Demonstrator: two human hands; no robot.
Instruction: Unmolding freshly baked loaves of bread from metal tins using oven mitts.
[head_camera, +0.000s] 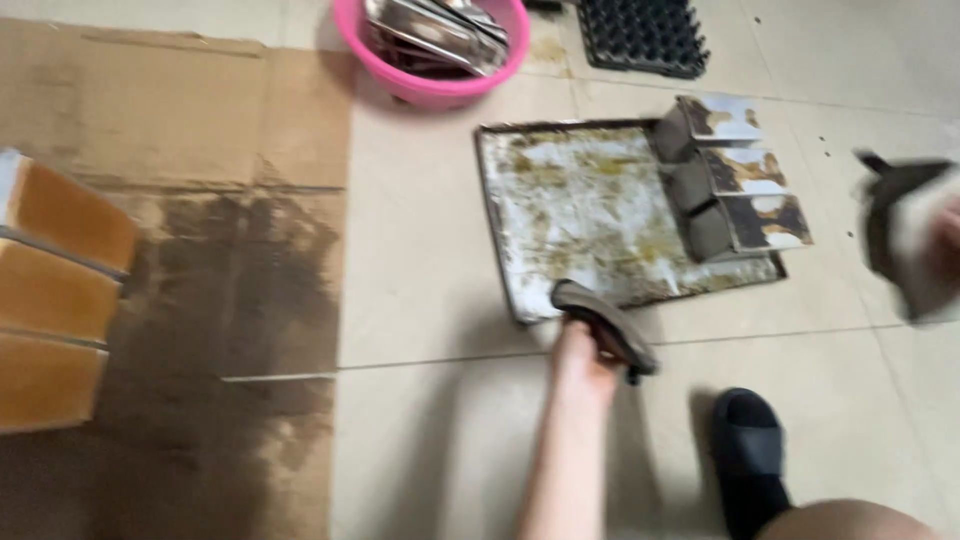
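- Left hand (585, 365) at 6 o'clock, grip pinching a dark worn pad (607, 325) that touches the near edge of the baking tray (580, 215) on the floor.
- Tray sits centre frame; a three-cell loaf tin (725, 180) rests on its 3 o'clock side, tipped on its side.
- Doing it well, I judge: keep the pad between fingers and metal, grab the tray rim squarely, mind the tin sliding.
- Right hand (935, 240) at 3 o'clock, blurred, cut by the frame; seems to hold a dark mitt (895, 215), grip state cannot tell.
- Pink basin (430, 70) at 12 o'clock, cropped; metal contents unclear.
- Brown loaves (55, 290) at 9 o'clock on cardboard (200, 120), partly cut off.
- Black grid tray (640, 35) and black slipper (745, 450) partly out of frame.
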